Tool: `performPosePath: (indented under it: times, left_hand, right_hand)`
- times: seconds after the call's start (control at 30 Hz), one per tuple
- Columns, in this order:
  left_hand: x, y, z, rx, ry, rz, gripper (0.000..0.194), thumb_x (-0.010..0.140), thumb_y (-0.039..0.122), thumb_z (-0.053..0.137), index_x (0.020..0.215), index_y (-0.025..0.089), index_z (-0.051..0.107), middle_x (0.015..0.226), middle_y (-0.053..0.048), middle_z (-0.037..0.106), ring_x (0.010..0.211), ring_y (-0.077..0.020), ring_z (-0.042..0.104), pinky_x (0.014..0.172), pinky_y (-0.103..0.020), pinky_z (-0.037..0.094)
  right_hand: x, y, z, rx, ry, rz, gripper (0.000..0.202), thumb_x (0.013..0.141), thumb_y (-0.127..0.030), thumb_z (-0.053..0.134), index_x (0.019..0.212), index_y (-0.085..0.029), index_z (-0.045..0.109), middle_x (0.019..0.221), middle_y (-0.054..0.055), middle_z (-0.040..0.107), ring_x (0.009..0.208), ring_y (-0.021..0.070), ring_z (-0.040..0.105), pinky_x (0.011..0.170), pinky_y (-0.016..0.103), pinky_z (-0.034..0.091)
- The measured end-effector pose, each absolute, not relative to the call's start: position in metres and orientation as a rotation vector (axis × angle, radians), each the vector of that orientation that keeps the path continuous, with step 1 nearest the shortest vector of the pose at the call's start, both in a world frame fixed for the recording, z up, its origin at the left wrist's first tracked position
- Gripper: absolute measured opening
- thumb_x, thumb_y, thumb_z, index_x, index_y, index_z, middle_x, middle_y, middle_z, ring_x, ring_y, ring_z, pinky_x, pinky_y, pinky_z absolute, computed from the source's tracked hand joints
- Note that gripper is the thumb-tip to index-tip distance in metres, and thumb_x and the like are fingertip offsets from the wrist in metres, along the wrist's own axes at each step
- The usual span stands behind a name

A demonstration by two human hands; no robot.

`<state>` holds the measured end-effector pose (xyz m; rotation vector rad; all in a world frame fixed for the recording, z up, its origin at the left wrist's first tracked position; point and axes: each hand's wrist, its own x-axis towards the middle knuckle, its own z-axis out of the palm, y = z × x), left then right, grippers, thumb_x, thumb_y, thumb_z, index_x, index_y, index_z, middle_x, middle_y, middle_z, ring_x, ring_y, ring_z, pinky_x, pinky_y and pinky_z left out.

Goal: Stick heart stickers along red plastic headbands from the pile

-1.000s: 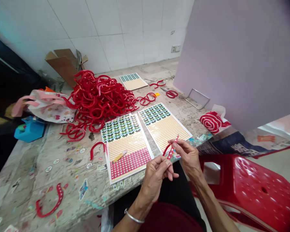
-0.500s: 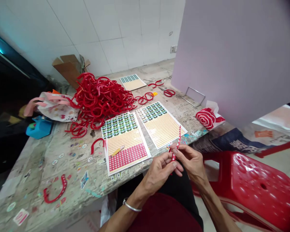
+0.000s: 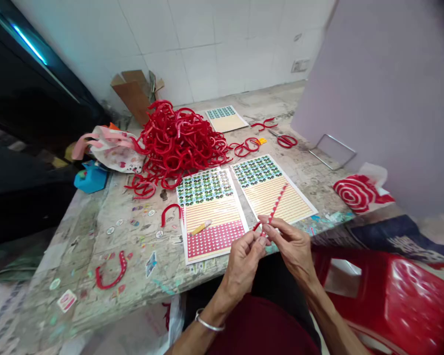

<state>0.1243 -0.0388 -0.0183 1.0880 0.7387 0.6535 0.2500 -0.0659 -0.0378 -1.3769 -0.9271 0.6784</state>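
Between the fingertips of my left hand (image 3: 246, 259) and my right hand (image 3: 290, 246) is a narrow red strip (image 3: 278, 202) with a row of white hearts, its free end pointing up and away. A darker red end pokes out to the left of the fingers; whether it is a separate band is hidden. Both hands are closed in a pinch at the table's front edge. Just beyond them lie two sticker sheets: a left sheet (image 3: 214, 213) with green, cream and red heart sections, and a right sheet (image 3: 292, 202) with green pictures above bare lined backing.
Left of centre rises a heap of red bands (image 3: 185, 138). Scissors (image 3: 286, 141), a metal frame (image 3: 333, 153) and a third sheet (image 3: 227, 123) lie farther back. Loose curved bands (image 3: 111, 283) rest at left. A red stool (image 3: 414, 296) stands at right.
The view has swung left, so the table things appear farther right. My hands have come closer together on the heart strip, whose free end now shows longer and leans more to the right.
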Motion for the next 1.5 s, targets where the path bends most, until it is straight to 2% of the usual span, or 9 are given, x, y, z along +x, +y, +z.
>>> performPosePath:
  times: [0.17, 0.4, 0.63, 0.7, 0.87, 1.03, 1.23, 1.4, 1.5]
  left_hand:
    - [0.120, -0.027, -0.028, 1.099, 0.732, 0.629, 0.031, 0.087, 0.040, 0.050, 0.074, 0.013, 0.057, 0.056, 0.005, 0.034, 0.053, -0.0069, 0.026, 0.050, -0.022, 0.019]
    - [0.118, -0.020, -0.034, 1.107, 0.683, 0.596, 0.032, 0.087, 0.040, 0.050, 0.071, 0.013, 0.055, 0.058, 0.004, 0.038, 0.053, -0.0064, 0.028, 0.050, -0.022, 0.021]
    - [0.127, -0.011, -0.026, 1.151, 0.602, 0.538, 0.028, 0.086, 0.039, 0.051, 0.083, 0.012, 0.055, 0.061, 0.002, 0.048, 0.055, -0.0087, 0.041, 0.055, -0.022, 0.033]
    - [0.128, -0.011, -0.025, 1.154, 0.625, 0.545, 0.028, 0.087, 0.038, 0.049, 0.079, 0.012, 0.054, 0.057, 0.004, 0.043, 0.051, -0.0075, 0.036, 0.051, -0.022, 0.029]
    - [0.124, -0.016, -0.028, 1.173, 0.591, 0.532, 0.026, 0.089, 0.035, 0.047, 0.092, 0.011, 0.058, 0.057, 0.005, 0.042, 0.052, -0.0074, 0.035, 0.054, -0.021, 0.028]
    - [0.119, -0.014, -0.023, 1.181, 0.563, 0.518, 0.026, 0.086, 0.035, 0.052, 0.089, 0.011, 0.061, 0.065, -0.001, 0.055, 0.061, -0.0106, 0.047, 0.064, -0.024, 0.038]
    - [0.123, -0.010, -0.022, 1.186, 0.597, 0.529, 0.031, 0.086, 0.038, 0.051, 0.071, 0.012, 0.058, 0.065, -0.003, 0.055, 0.062, -0.0109, 0.048, 0.063, -0.023, 0.038]
    - [0.122, -0.014, -0.028, 1.184, 0.599, 0.479, 0.029, 0.088, 0.035, 0.048, 0.097, 0.011, 0.061, 0.060, 0.002, 0.047, 0.053, -0.0076, 0.037, 0.053, -0.022, 0.029]
    - [0.121, -0.017, -0.028, 1.183, 0.609, 0.500, 0.030, 0.088, 0.034, 0.048, 0.102, 0.010, 0.061, 0.058, 0.004, 0.041, 0.051, -0.0070, 0.032, 0.051, -0.022, 0.024]
  right_hand:
    - [0.253, -0.050, -0.039, -1.436, -0.802, 0.772, 0.014, 0.072, -0.031, 0.070, 0.081, -0.021, 0.074, 0.080, 0.001, 0.071, 0.066, 0.0146, 0.063, 0.056, 0.025, 0.059]
    - [0.258, -0.046, -0.043, -1.384, -0.730, 0.911, 0.017, 0.074, -0.032, 0.069, 0.086, -0.022, 0.074, 0.083, 0.002, 0.072, 0.070, 0.0163, 0.066, 0.059, 0.027, 0.060]
    - [0.261, -0.054, -0.046, -1.362, -1.121, 0.638, 0.013, 0.076, -0.020, 0.066, 0.086, -0.024, 0.074, 0.092, 0.005, 0.071, 0.086, 0.0190, 0.066, 0.072, 0.029, 0.057]
    - [0.262, -0.055, -0.047, -1.398, -1.112, 0.648, 0.017, 0.076, -0.021, 0.067, 0.091, -0.024, 0.073, 0.094, 0.006, 0.071, 0.086, 0.0198, 0.066, 0.069, 0.029, 0.057]
    - [0.268, -0.051, -0.048, -1.447, -0.881, 0.874, 0.023, 0.073, -0.033, 0.070, 0.092, -0.021, 0.073, 0.093, 0.006, 0.072, 0.081, 0.0209, 0.068, 0.060, 0.028, 0.059]
    - [0.270, -0.050, -0.046, -1.427, -0.898, 0.916, 0.021, 0.074, -0.035, 0.068, 0.088, -0.021, 0.074, 0.088, 0.005, 0.072, 0.077, 0.0197, 0.067, 0.058, 0.028, 0.059]
    - [0.268, -0.052, -0.046, -1.402, -1.186, 0.672, 0.014, 0.076, -0.027, 0.067, 0.088, -0.025, 0.073, 0.090, 0.005, 0.071, 0.085, 0.0189, 0.065, 0.076, 0.031, 0.054]
    - [0.272, -0.051, -0.047, -1.436, -1.147, 0.695, 0.013, 0.078, -0.029, 0.065, 0.085, -0.023, 0.074, 0.086, 0.005, 0.071, 0.081, 0.0186, 0.066, 0.068, 0.028, 0.054]
    - [0.272, -0.051, -0.045, -1.433, -1.124, 0.720, 0.014, 0.078, -0.030, 0.065, 0.083, -0.022, 0.074, 0.084, 0.006, 0.072, 0.079, 0.0190, 0.066, 0.066, 0.028, 0.054]
